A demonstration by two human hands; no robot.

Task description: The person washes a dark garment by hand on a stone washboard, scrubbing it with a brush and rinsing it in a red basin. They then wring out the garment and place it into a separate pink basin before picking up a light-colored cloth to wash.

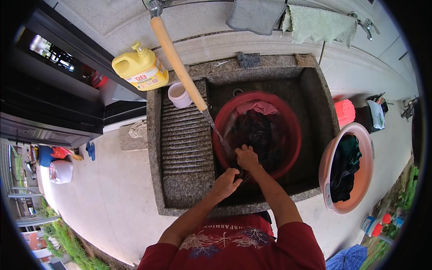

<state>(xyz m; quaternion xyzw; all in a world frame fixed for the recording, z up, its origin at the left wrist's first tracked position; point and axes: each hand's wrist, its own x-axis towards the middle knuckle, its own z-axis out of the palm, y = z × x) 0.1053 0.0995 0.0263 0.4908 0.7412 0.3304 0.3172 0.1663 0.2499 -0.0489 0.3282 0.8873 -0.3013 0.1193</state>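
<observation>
A red basin (294,150) stands inside a stone sink (330,114), holding water and a dark wet garment (256,128). Pink cloth (259,107) shows at its far side. At the basin's near-left rim, my left hand (225,185) is closed on a dark bit of the cloth. Just right of it and slightly farther in, my right hand (247,158) is closed on the same dark cloth, its fingertips partly hidden. Water runs from a tan hose (175,56) on a tap into the basin's left side, near my hands.
A ribbed washboard (186,144) forms the sink's left part, with a white cup (179,95) on it. A yellow jug with a pump (141,67) stands at the back left. Right of the sink, a pink tub (367,171) holds dark clothes (345,168). Rags (256,15) hang behind.
</observation>
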